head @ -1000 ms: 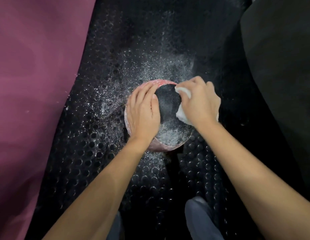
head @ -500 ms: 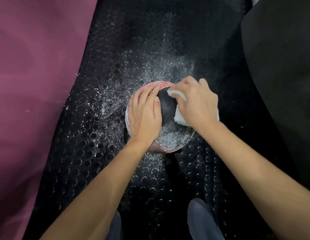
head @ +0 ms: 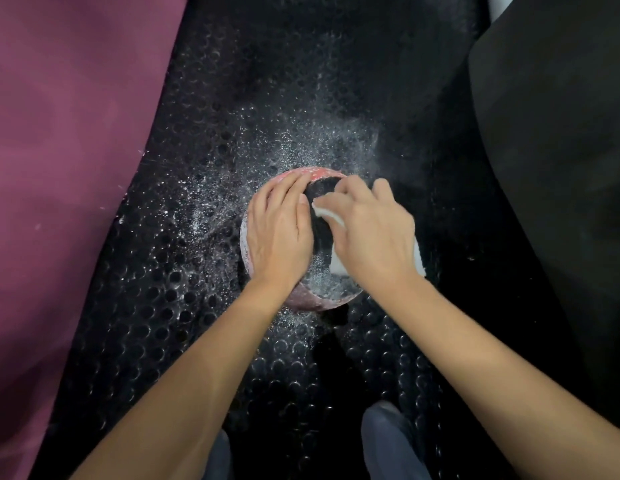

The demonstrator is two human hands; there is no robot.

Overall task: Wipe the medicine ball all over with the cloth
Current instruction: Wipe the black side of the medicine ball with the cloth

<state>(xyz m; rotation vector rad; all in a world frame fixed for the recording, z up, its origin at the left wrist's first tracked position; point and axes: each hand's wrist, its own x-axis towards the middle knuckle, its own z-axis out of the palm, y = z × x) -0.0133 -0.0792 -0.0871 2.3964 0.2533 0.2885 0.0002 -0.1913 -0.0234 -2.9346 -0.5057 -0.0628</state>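
Observation:
A pink and black medicine ball sits on the black studded floor mat, dusted with white powder on its near side. My left hand lies flat over the ball's left half, fingers straight and pointing away from me. My right hand grips a white cloth and presses it onto the top right of the ball. Most of the cloth is hidden under that hand; one edge shows by the fingertips, another by the wrist.
White powder is scattered on the studded mat around and beyond the ball. A purple mat lies along the left. A smooth black pad fills the right side. My knees show at the bottom.
My right hand has slid the cloth leftward and farther across the ball's top, closing the gap to my left hand. The left hand has stayed on the ball.

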